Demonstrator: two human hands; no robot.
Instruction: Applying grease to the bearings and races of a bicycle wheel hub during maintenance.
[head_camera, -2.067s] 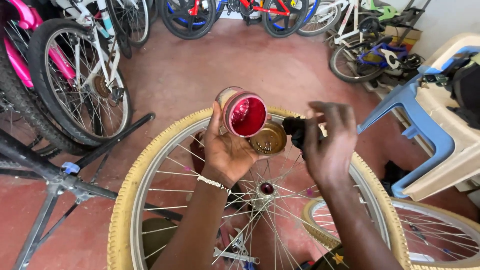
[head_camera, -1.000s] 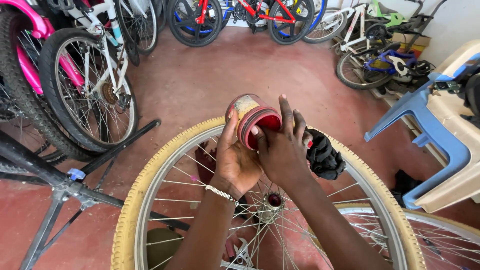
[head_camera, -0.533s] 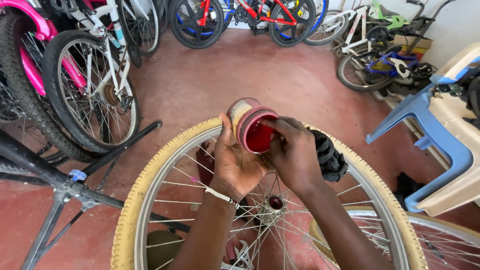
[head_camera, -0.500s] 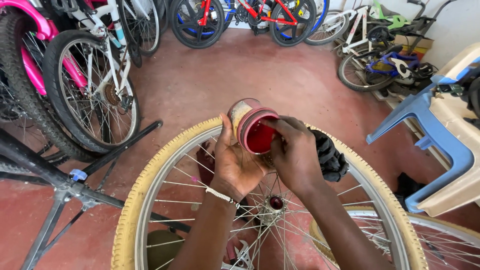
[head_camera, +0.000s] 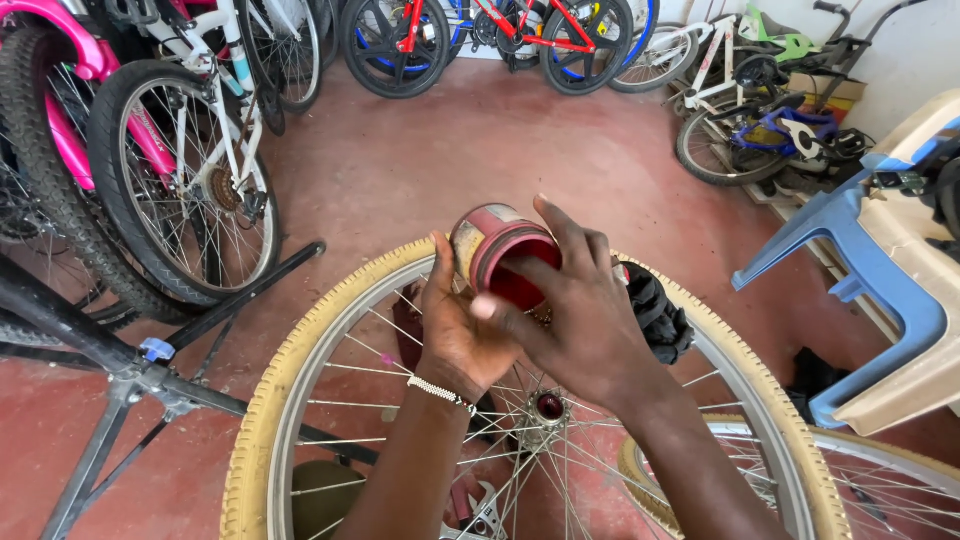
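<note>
My left hand (head_camera: 462, 330) grips a small round tin (head_camera: 492, 248) with a worn reddish side and red contents, tilted toward me. My right hand (head_camera: 575, 310) reaches across its open mouth, fingers at or inside the rim. Both hands are above a spoked bicycle wheel (head_camera: 330, 330) with a tan tyre, held in front of me; its hub (head_camera: 546, 407) shows just below my hands. A black rag or glove (head_camera: 655, 312) lies on the wheel's rim to the right.
A black repair stand (head_camera: 130, 375) with splayed legs is at the left. Several bicycles (head_camera: 180, 170) line the left and back of the red floor. A blue and beige plastic chair (head_camera: 890, 290) is at the right. A second tan-tyred wheel (head_camera: 880, 485) lies at lower right.
My right hand, which was holding something dark beside the tin, has come over the tin's mouth and dipped its fingers in. The dark rag now rests on the rim.
</note>
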